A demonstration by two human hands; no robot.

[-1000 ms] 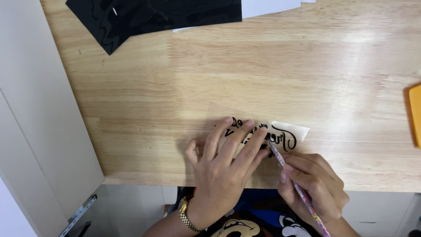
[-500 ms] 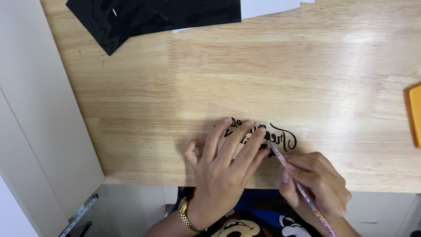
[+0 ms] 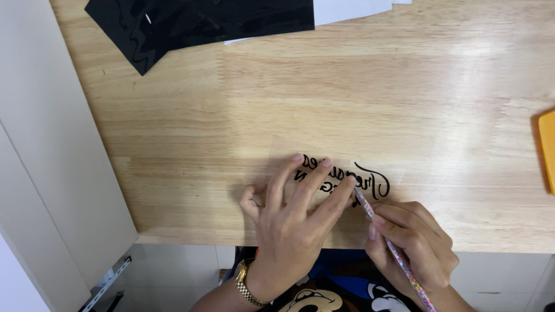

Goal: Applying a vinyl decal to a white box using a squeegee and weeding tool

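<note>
While the left hand (image 3: 289, 222) presses spread fingers (image 3: 315, 179) flat on the black lettering decal (image 3: 370, 180), the right hand (image 3: 413, 240) pinches a glittery tool (image 3: 393, 251); its tip touches the decal beside those fingers.

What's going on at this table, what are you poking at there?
A person is working at a wooden table on a clear sheet with black cut script lettering. The left hand lies spread on the sheet, fingers pressing it flat. The right hand holds a thin sparkly tool like a pen, its tip at the lettering beside the left fingertips. Black sheets lie at the far edge, and an orange object shows at the right edge.
</note>
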